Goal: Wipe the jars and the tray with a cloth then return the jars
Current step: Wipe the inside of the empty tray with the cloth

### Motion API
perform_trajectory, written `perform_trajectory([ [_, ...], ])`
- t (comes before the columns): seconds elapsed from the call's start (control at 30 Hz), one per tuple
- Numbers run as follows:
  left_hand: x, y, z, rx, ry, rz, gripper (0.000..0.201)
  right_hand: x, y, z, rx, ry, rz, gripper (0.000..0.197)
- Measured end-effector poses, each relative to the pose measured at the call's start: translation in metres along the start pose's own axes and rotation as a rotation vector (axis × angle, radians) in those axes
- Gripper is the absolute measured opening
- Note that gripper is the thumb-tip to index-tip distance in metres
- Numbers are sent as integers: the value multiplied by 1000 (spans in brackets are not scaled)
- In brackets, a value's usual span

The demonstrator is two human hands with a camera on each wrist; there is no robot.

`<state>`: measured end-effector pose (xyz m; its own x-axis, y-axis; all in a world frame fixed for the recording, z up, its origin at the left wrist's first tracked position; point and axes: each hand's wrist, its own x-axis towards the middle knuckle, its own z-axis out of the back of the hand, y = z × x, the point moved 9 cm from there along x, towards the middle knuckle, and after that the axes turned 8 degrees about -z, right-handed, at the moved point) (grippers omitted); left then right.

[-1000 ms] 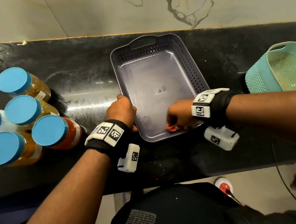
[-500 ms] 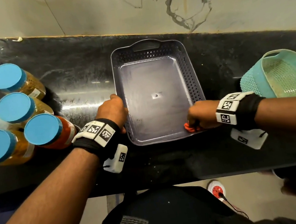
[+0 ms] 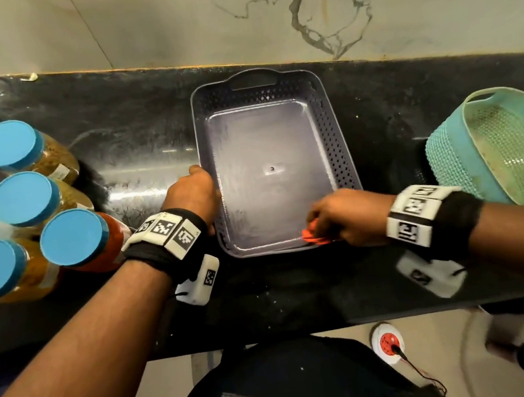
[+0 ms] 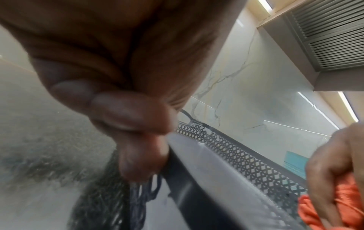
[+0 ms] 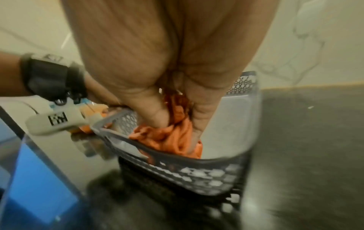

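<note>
Tray (image 3: 271, 177), a grey plastic rectangle with perforated lattice walls, a smooth glossy floor and a cut-out handle at its far end, sits at the centre of the head view on a black speckled counter (image 3: 393, 121). The left hand (image 3: 192, 197) reaches in from lower left, its fingers (image 4: 141, 161) curled over the tray's left rim, gripping it. The right hand (image 3: 346, 217) comes in from the right, clenched around a crumpled orange cloth (image 3: 314, 236) pressed into the tray's near right corner; the right wrist view shows the bunched fabric (image 5: 177, 137) spilling between thumb and fingers against the near wall. Five jars (image 3: 72, 238) with round blue lids and yellow or red contents cluster at the left edge. A teal mesh basket (image 3: 497, 147) stands at the right edge. Compared with half a second ago, the right hand and cloth sit slightly further left along the near wall, while the left hand's grip on the rim is unchanged.
</note>
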<state>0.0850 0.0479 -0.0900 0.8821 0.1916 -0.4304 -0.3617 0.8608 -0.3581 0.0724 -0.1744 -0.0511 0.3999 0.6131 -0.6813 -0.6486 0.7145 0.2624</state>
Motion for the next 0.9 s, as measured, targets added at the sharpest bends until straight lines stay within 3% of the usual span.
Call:
perform_trajectory([
  [0.03, 2, -1, 1, 5, 7, -20, 28, -8, -11, -1, -3, 6, -1, 30],
  [0.13, 15, -9, 11, 51, 24, -118, 29, -20, -17, -6, 109, -29, 56, 49],
  [0.27, 22, -12, 29, 70, 47, -182, 37, -4, 4, -11, 184, -283, 137, 40],
  [0.33, 15, -4, 44, -3, -64, -143, 48, 12, 19, -14, 234, -367, 98, 34],
  [0.43, -22, 12, 60, -12, -259, 24, 62, 37, 36, -15, 321, -339, 20, 37],
  [0.47, -34, 20, 53, -33, -238, 110, 67, 41, 39, -6, 334, -356, 11, 38],
  [0.53, -57, 30, 22, -91, -50, 228, 73, 48, 40, 16, 330, -422, 12, 39],
  [0.57, -64, 29, 4, -162, 48, 237, 66, 53, 43, 24, 290, -427, 33, 37],
  [0.63, -65, 21, -19, -400, 105, 221, 34, 66, 52, 20, 130, -322, 101, 26],
  [0.7, -52, 22, -14, -459, 18, 205, 14, 78, 61, 3, -50, -173, 129, 15],
  [0.83, -26, 26, 17, -256, -112, 151, 23, 73, 63, -24, -235, -30, 156, 41],
  [0.9, -19, 31, 24, -231, -149, 147, 23, 63, 58, -41, -278, 44, 159, 28],
])
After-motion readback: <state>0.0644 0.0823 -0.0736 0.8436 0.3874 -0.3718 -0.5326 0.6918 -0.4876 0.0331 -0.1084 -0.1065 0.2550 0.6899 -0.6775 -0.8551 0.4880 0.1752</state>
